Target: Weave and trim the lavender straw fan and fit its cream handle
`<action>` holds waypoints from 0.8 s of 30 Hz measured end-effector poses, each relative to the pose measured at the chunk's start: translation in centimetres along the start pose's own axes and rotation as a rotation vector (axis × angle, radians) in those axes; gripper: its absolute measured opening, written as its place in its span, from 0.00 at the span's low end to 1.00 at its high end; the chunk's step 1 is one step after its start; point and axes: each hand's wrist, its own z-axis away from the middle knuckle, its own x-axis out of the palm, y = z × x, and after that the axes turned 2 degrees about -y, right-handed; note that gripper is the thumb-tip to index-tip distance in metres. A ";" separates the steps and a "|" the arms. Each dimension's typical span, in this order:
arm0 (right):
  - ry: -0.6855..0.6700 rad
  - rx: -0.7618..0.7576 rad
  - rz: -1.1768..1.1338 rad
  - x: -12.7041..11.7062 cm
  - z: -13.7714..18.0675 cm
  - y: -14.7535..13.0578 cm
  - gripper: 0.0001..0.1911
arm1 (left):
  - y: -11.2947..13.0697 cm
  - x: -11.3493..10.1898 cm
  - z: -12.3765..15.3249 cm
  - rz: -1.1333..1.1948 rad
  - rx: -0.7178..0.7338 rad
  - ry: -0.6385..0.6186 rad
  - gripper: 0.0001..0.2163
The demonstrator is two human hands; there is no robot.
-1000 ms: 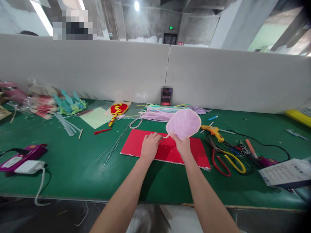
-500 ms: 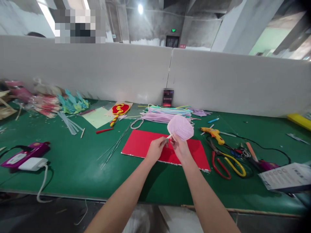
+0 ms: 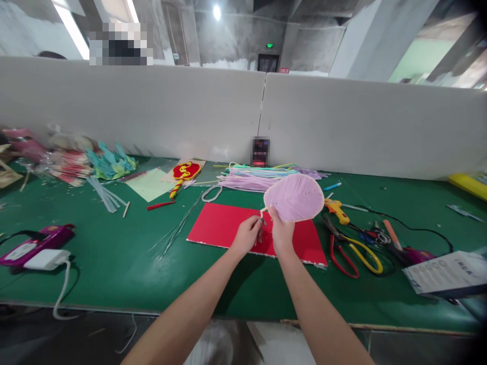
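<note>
A round lilac fan (image 3: pixel 294 198), faced with fuzzy pipe-cleaner strands and edged in cream, is held over a red board (image 3: pixel 218 223). My right hand (image 3: pixel 282 230) grips its lower left edge, thumb on the face. My left hand (image 3: pixel 249 234) pinches a short cream pipe-cleaner end (image 3: pixel 262 211) that sticks out at the fan's left side. Behind the fan lies a bundle of lilac and mint pipe cleaners (image 3: pixel 243 180). A red and yellow fan (image 3: pixel 185 172) with a tassel rests at the back left.
On the right are a yellow glue gun (image 3: pixel 338 210), red-and-yellow-handled pliers (image 3: pixel 352 248) and a white box (image 3: pixel 445 274). Thin wires (image 3: pixel 178 233) lie left of the board. A purple power strip (image 3: pixel 41 243) sits far left. A white partition (image 3: pixel 152 111) closes off the table's back.
The lilac fan has turned and swung to the right, so more of its face shows. My right hand has moved along with it; my left hand stays pinched at the cream end.
</note>
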 end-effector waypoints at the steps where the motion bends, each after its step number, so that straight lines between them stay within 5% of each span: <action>1: -0.005 -0.020 0.030 0.0 0.0 -0.1 0.20 | -0.1 0.0 0.0 -0.033 0.004 0.012 0.12; 15: -0.143 -0.012 0.122 -1.1 -1.4 0.2 0.14 | 0.3 -3.7 -0.1 -0.635 0.132 0.189 0.10; 24: -0.185 0.236 -0.137 -0.7 -1.4 0.4 0.16 | -0.5 -4.7 -1.1 -0.372 0.111 0.110 0.09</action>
